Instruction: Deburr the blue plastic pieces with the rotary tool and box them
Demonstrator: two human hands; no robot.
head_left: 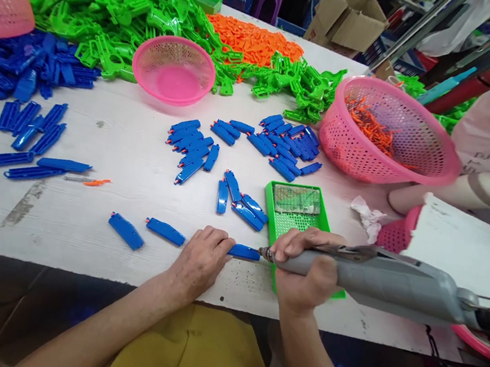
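Lying on the white table (110,142) are big heaps of green parts (115,4), a pink basket (387,133) and a green tray (297,214); the right hand (306,270) grips a gray driver (377,279), its tip touching a blue piece (244,252) pinned down by the left hand (201,259) at the near edge

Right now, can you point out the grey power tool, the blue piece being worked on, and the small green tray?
Grey power tool (377,279), head view, middle of its body.
Blue piece (245,252), head view, its visible end beside the tool tip.
Green tray (296,223), head view, mesh floor below the bag.
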